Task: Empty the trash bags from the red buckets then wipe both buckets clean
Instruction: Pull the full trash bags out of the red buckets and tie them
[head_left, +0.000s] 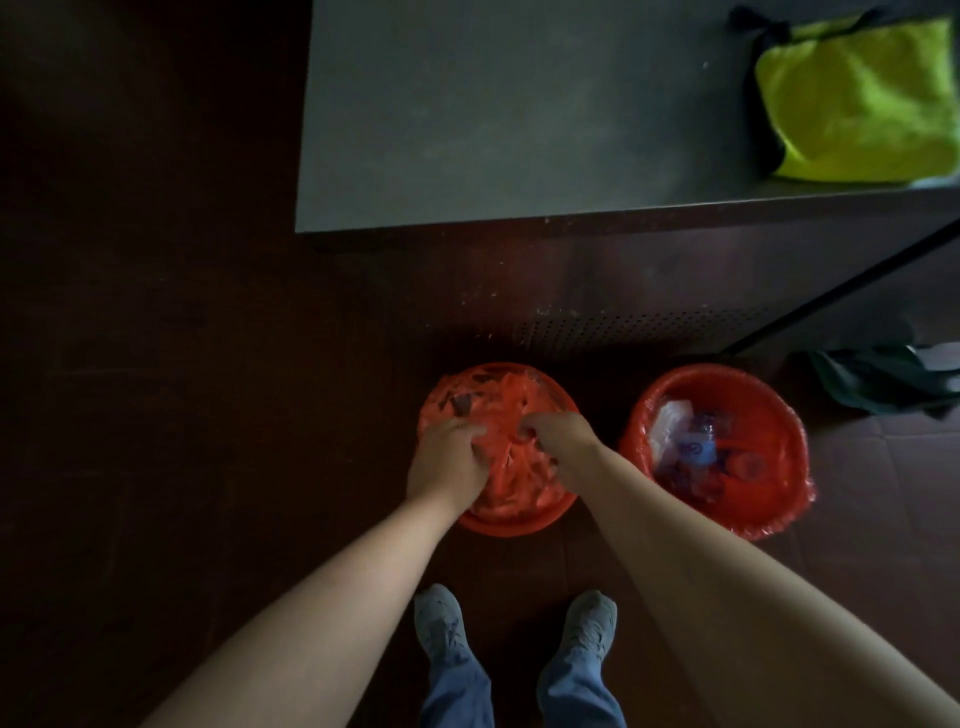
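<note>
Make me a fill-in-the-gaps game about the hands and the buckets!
1. The left bucket and right bucket are both coloured ____.
2. The left hand and right hand both grip the bag in the ____ bucket.
3. A bottle shows inside the ____ bucket.
Missing words: red; left; right.

Dim, soft focus — dark, bowed edges

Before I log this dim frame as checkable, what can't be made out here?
Head view only:
- Contents of the left bag: covered by its gathered plastic and by the left hand and right hand gripping it.
- The litter in the right bucket: dim and small; labels unreadable.
- The dark green cloth and yellow-green bag: cut off by the right edge.
</note>
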